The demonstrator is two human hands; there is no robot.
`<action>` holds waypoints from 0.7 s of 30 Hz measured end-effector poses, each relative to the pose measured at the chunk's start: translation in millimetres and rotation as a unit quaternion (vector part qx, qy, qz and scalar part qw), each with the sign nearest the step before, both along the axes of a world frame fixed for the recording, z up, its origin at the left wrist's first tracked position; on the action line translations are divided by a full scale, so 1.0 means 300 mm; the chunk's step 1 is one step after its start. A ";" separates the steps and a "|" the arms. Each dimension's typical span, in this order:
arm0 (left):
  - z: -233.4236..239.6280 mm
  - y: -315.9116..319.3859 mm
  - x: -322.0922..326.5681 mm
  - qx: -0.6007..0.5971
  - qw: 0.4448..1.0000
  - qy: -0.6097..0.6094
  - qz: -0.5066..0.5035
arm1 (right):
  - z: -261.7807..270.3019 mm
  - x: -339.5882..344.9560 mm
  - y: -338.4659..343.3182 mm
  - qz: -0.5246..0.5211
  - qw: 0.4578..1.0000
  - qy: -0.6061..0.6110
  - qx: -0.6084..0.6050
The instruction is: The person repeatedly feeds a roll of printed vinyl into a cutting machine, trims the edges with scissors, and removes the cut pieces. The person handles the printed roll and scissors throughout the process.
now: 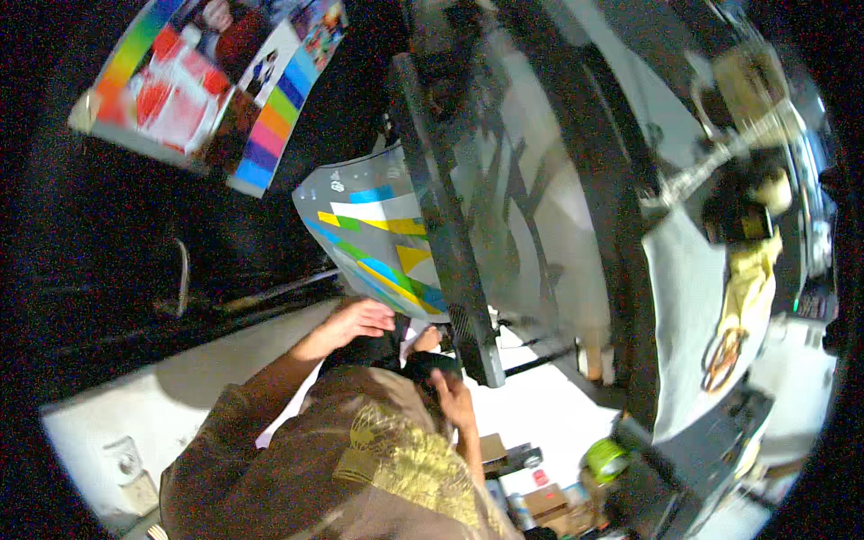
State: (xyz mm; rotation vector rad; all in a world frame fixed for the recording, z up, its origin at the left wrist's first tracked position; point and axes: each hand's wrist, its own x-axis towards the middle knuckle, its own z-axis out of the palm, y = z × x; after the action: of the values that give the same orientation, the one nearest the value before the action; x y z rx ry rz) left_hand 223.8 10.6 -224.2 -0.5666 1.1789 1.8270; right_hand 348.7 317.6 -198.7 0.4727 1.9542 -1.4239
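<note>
My left hand (361,318) is at the lower edge of a grey panel (317,192) with blue, white, yellow and green geometric shapes. Its fingers are slightly bent, and whether they touch the panel is unclear. Lower and to the right, my right hand (455,399) hangs before my brown shirt (283,466), its thumb apart from the fingers. Nothing shows in it. The long dark bar of a large machine (466,283) crosses the panel's right side and hides part of it.
Top left hang colourful prints (182,94) with colour bars. A white surface (553,405) holds small boxes (545,501), and a green roll (605,460) is by its right edge. Farther right are a yellow cloth (749,283) and a cardboard-coloured box (749,84). A wall socket (125,460) is lower left.
</note>
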 end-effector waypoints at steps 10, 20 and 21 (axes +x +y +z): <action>0.196 0.105 -0.337 0.058 0.945 -0.068 -0.314 | 0.082 -0.342 -0.217 -0.262 0.947 0.016 -0.183; 0.342 -0.163 -0.855 -0.032 0.991 0.017 -0.129 | 0.232 -0.203 -0.250 -0.609 0.729 0.001 -0.314; 0.358 -0.150 -0.858 -0.006 0.990 0.014 -0.140 | 0.233 -0.205 -0.302 -0.626 0.684 0.048 -0.372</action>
State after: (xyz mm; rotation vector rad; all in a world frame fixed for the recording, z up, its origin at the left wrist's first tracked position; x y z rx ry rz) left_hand -33.7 -34.5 -116.8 -0.3616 1.2227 1.5941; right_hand 287.2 226.9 -128.9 1.4672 0.7033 -2.8779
